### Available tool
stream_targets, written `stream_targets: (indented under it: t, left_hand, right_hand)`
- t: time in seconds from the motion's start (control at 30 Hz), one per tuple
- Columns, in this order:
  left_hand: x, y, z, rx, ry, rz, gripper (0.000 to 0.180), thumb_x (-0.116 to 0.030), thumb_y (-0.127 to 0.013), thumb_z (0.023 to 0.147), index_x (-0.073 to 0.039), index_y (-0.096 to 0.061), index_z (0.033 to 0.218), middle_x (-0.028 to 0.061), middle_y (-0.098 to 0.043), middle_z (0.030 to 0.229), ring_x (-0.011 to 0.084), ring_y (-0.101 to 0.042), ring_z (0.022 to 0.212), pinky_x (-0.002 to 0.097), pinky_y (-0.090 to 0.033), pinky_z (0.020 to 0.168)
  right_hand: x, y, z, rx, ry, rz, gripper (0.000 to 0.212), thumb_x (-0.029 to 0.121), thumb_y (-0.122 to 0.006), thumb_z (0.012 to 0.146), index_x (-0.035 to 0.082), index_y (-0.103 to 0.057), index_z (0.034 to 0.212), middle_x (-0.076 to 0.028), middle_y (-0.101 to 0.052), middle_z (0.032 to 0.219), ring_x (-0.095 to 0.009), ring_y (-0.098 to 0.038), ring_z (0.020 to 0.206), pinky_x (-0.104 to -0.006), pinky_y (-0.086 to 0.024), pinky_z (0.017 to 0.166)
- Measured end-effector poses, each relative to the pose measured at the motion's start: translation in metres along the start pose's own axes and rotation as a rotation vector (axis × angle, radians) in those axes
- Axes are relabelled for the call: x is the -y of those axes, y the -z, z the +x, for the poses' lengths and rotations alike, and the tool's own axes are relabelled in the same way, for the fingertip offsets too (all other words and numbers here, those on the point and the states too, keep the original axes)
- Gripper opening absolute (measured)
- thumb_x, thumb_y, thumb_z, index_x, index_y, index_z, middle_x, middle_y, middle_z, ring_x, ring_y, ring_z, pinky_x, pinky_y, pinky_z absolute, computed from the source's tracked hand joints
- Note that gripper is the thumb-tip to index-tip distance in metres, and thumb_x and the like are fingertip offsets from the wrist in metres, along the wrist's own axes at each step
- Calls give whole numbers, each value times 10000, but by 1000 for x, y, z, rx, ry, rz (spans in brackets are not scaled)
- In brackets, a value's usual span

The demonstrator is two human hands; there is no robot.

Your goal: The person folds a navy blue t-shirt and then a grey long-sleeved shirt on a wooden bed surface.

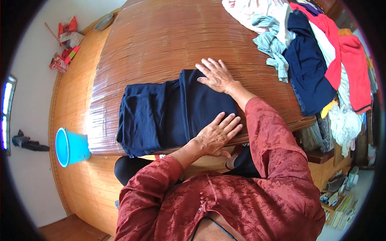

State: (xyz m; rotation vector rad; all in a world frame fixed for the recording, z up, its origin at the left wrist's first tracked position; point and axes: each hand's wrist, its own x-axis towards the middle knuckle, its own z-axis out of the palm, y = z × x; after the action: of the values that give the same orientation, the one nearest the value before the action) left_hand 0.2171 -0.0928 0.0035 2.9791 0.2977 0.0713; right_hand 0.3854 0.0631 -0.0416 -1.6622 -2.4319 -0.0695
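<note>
A dark navy garment (146,114), partly folded, lies near the table's front edge; its exact kind is hard to make out. Its right part is doubled over into a smooth flat panel (201,102), while the left part shows creases. On the near right corner of that panel my left hand (215,134) rests flat, fingers spread, thumb toward the table edge. At the far right corner my right hand (217,75) lies palm down with its fingers apart, some of them reaching past the cloth onto the mat. Neither hand grips the fabric.
A brown slatted mat (169,36) covers the table. Loose clothes, including a red garment (354,68) and a navy one (307,64), are heaped at the far right, some hanging over the edge. A blue bucket (72,147) stands on the floor at left.
</note>
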Motion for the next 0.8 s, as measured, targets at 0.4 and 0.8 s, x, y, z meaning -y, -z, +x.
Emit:
stream_targets:
  t: [0.4,0.8]
  left_hand:
    - [10,2,-22,-365,177,-362,744,-597,-647,841,-2,-583,1284,202,-530,1392,398,-468,1321,516,-336,1128]
    - [62,-23,-40,-405,784,35,819,-500,-625,865,-12,-392,1480,217,-358,1543,415,-277,1455,578,-214,1173]
  right_hand:
    - [25,36,-1,75,-169,-59,736,635,-428,970,182,-328,1542,-213,-258,1599,-402,-205,1486,-620,-141,1181]
    - [76,15,-85,-172,-76,52,578,418,-562,961,146,-461,1460,-183,-388,1516,-379,-323,1421,-584,-229,1158]
